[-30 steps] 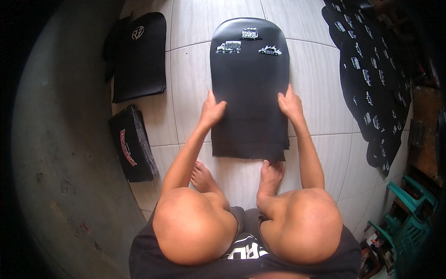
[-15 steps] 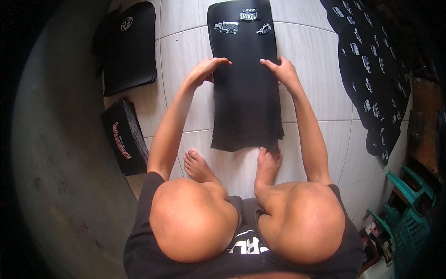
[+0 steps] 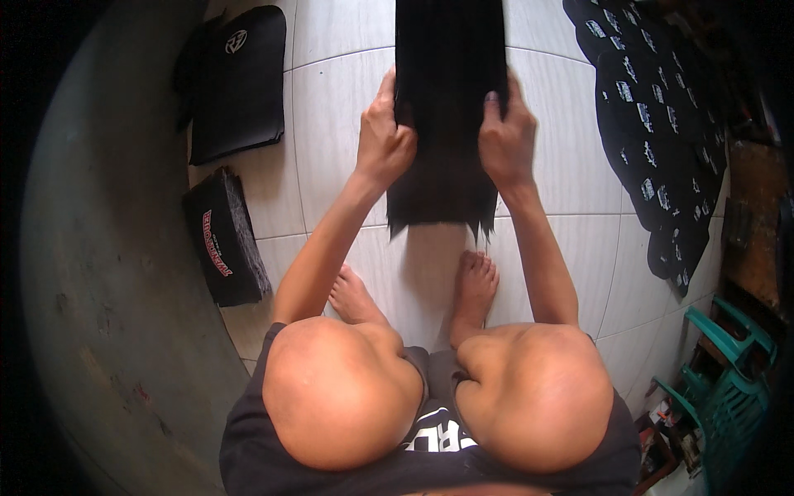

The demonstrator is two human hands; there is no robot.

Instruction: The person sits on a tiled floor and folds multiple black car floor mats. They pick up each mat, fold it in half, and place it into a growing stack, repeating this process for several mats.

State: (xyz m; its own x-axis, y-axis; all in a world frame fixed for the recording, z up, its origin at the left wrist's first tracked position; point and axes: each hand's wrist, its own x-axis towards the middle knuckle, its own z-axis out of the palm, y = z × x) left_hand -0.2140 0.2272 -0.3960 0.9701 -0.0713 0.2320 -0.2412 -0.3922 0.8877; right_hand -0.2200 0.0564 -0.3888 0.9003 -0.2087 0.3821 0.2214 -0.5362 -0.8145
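Observation:
A stack of long black sheets [image 3: 451,132] is raised between my hands over the tiled floor, its far end beyond the top of the view. My left hand [image 3: 386,136] grips the left edge, with the thumb bent over it. On the opposite edge my right hand [image 3: 508,136] has its thumb lying on top and the fingers curled around the side. The near edge of the stack hangs ragged, with pointed corners, just ahead of my bare feet [image 3: 473,277]. No print shows on the part in view.
Black sheets with a round white emblem [image 3: 236,103] lie at the left. Nearer is a small black stack with red-and-white lettering [image 3: 219,248]. Overlapping black pieces with white prints [image 3: 653,153] spread along the right. Green plastic chairs [image 3: 732,384] stand at the lower right, a grey wall [image 3: 107,273] at the left.
Both hands have closed on the stack's edges. The stack has come up off the floor and tilted, and its white vehicle prints have gone out of view.

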